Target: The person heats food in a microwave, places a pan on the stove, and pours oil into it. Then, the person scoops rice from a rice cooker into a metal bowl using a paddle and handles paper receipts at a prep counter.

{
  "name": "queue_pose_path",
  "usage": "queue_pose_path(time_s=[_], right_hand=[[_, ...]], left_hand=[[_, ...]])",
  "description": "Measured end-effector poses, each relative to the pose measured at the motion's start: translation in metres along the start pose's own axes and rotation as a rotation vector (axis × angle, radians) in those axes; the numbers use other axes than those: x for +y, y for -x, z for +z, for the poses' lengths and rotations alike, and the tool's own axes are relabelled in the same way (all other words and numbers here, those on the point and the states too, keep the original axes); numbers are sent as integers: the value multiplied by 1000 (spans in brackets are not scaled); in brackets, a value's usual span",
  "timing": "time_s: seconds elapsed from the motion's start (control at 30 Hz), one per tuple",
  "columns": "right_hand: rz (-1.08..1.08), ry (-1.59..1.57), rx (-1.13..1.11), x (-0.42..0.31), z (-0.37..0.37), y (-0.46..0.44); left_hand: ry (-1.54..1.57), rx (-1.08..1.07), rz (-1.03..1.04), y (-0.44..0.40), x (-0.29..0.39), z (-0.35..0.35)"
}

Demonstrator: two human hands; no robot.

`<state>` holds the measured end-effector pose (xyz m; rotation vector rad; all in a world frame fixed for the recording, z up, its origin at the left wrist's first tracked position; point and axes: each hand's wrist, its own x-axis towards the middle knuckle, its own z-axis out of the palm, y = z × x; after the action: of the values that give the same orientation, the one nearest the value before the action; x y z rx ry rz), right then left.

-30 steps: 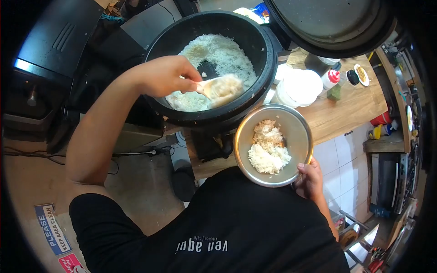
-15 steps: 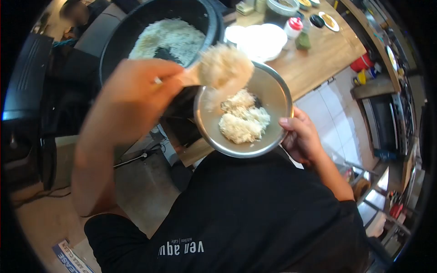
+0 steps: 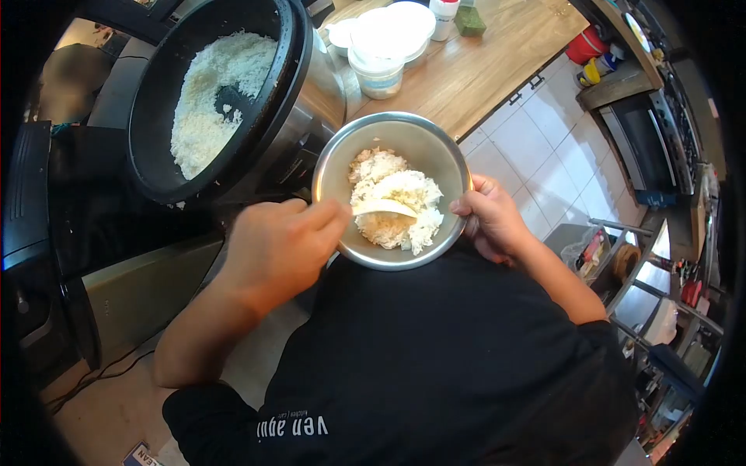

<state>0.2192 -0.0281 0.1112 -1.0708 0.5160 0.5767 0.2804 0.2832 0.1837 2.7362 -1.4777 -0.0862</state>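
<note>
My left hand [image 3: 284, 245] grips a pale rice paddle [image 3: 386, 206], whose blade lies over the rice inside a metal bowl [image 3: 339, 161]. Clumps of cooked rice [image 3: 400, 189] cover the middle of the bowl's bottom. My right hand [image 3: 496, 215] holds the bowl by its right rim, thumb on the edge and fingers underneath. The bowl is held just in front of my black shirt. Up and to the left, a large rice cooker [image 3: 287, 85] stands uncovered, with white rice [image 3: 203, 101] around a hollow in its dark pot.
Beyond the bowl is a wooden counter [image 3: 489, 62] with white lids [image 3: 400, 31], a plastic tub [image 3: 378, 78], a bottle [image 3: 443, 17] and a green sponge [image 3: 470, 22]. An oven [image 3: 645, 144] and metal racks line the right. Another person [image 3: 74, 81] is at the upper left.
My left hand has lowered the paddle from above the bowl's rim into it, and the rice it carried now lies in the bowl. The view has shifted, showing more of the cooker.
</note>
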Motion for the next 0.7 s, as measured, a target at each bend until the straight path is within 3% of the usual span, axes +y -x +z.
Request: queue_pose_path(time_s=[0.07, 0.13, 0.3, 0.43, 0.7], right_hand=[[54, 83, 18, 9, -4, -1], [-218, -101, -8, 33, -6, -9], [-209, -96, -13, 39, 3, 6], [-219, -105, 60, 52, 3, 17], [-211, -5, 79, 68, -6, 24]], left_hand=[[10, 52, 3, 3, -3, -13], [98, 63, -96, 5, -1, -41], [4, -187, 112, 15, 25, -15], [37, 39, 87, 18, 14, -27], [-83, -131, 156, 16, 29, 4]])
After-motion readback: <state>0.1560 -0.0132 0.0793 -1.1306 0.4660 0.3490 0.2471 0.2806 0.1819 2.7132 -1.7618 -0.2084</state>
